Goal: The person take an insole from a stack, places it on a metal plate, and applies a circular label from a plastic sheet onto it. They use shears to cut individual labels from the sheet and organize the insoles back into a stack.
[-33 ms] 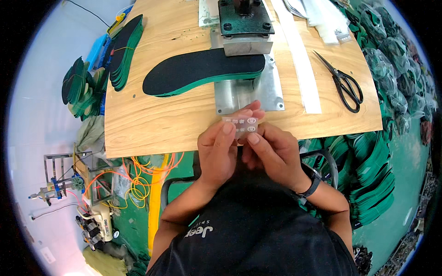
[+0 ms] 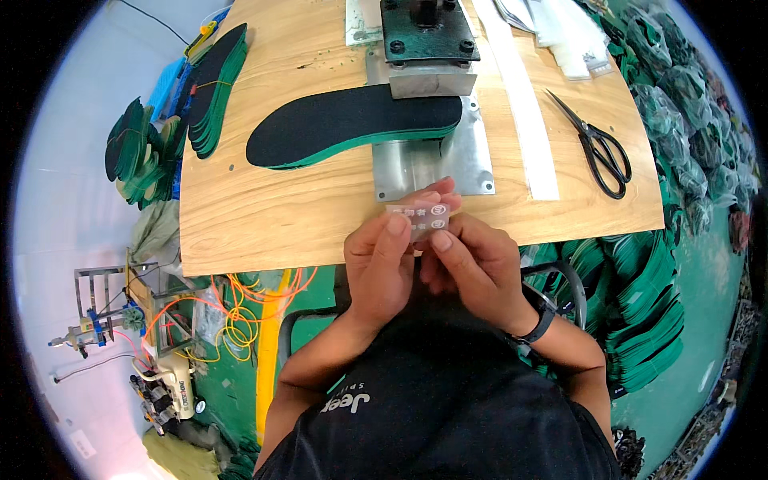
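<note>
L hand [image 2: 380,272], R hand [image 2: 480,260]: grip pinching transl. sheet [image 2: 424,223], insoles [image 2: 344,128] at 11 o'clock; sheet may crease w/ uneven pressure.

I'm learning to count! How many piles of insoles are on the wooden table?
2: one insole pile with its right end at the press, and one banded pile on the left of the table. More could hide behind the press.

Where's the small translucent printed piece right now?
In the head view, near centre, the translucent piece is held between the left hand and right hand, just below the metal plate.
</note>
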The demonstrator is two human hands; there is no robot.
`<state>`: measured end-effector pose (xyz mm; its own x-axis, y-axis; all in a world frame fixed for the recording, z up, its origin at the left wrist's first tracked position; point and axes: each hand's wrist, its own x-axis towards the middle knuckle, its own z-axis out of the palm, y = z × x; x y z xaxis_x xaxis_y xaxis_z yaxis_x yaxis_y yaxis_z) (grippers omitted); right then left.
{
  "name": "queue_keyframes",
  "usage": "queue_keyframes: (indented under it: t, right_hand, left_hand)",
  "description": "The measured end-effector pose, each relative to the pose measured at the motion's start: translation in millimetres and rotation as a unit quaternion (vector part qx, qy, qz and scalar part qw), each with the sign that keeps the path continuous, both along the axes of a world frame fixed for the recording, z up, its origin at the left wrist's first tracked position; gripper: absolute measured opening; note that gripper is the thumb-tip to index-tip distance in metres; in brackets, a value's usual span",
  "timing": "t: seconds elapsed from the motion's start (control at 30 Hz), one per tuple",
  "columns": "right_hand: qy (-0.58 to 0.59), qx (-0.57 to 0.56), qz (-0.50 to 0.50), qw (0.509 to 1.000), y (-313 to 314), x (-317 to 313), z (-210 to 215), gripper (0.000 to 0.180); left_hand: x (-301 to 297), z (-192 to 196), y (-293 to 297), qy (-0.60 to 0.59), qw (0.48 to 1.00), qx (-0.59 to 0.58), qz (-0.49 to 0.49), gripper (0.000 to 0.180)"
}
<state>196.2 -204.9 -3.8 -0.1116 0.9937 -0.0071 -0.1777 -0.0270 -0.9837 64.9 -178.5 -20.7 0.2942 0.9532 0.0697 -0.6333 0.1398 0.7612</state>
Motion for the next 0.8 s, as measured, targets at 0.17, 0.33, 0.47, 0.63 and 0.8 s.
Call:
queue_keyframes:
  t: [0.17, 0.33, 0.47, 0.63, 0.8]
  right_hand:
    - [-0.025, -0.030, -0.058, 0.998, 23, 5, 5, 0.024]
    - [0.011, -0.181, -0.051, 0.982, 66, 24, 3, 0.025]
    - [0.039, -0.196, -0.057, 0.978, 95, 23, -6, 0.024]
    - [0.055, -0.198, -0.094, 0.974, 103, 18, -7, 0.024]
    - [0.074, -0.185, -0.114, 0.973, 104, 15, -12, 0.023]
  left_hand:
    - [-23, 7, 50, 0.276, 0.919, 0.262, 0.105, 0.032]
    - [-75, 33, 140, 0.549, 0.697, 0.442, 0.134, 0.044]
    - [-75, 33, 168, 0.640, 0.602, 0.476, 0.048, 0.068]
    - [-66, 30, 173, 0.693, 0.592, 0.411, -0.015, 0.066]
    - [-66, 25, 174, 0.686, 0.599, 0.414, 0.008, 0.064]
